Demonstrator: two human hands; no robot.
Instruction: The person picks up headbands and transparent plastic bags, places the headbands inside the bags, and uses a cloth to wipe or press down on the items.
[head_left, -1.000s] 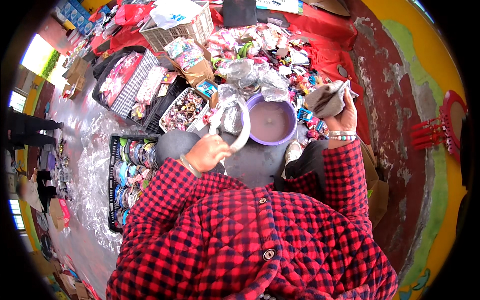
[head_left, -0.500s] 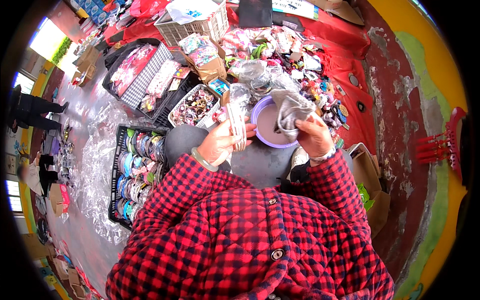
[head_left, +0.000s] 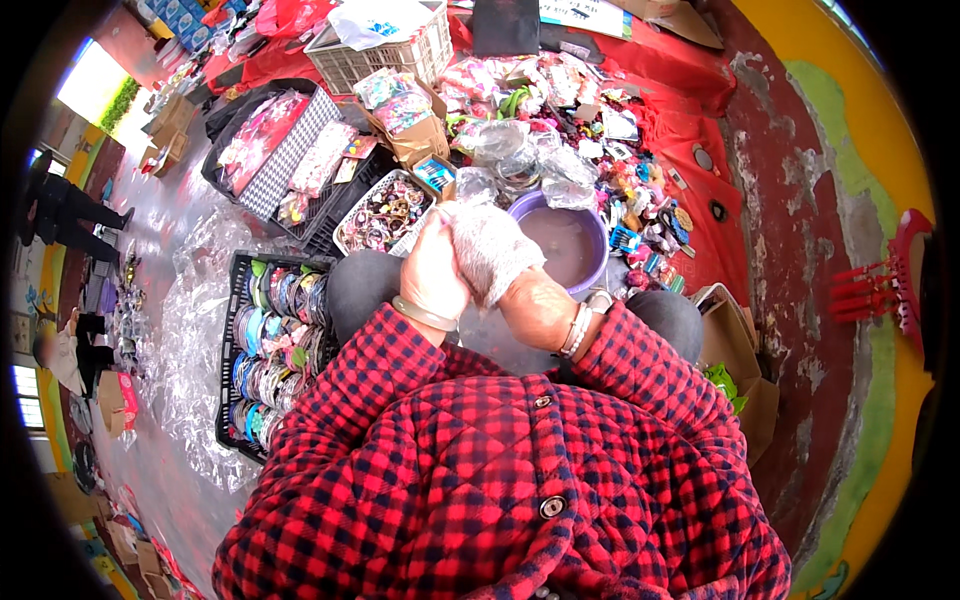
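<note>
In front of my knees my two hands meet over a pale grey cloth (head_left: 490,245). My right hand (head_left: 537,305) is closed on the cloth, which covers most of its fingers. My left hand (head_left: 437,275) presses against the cloth from the left with its fingers curled. The thin white headbands that it held half a second ago are now hidden by the cloth and hands. Just beyond my right hand stands a purple basin (head_left: 603,245) with cloudy water in it.
To my left a black crate (head_left: 229,340) holds rows of colourful headbands. Ahead are a white basket (head_left: 345,236) of hair ties, a cardboard box (head_left: 412,146) and a heap of small accessories (head_left: 640,190). Plastic film (head_left: 195,340) lies on the floor. At the left stand two people.
My right hand has moved left, away from above the basin, and brought the cloth onto my left hand. The white headbands have gone out of sight under it.
</note>
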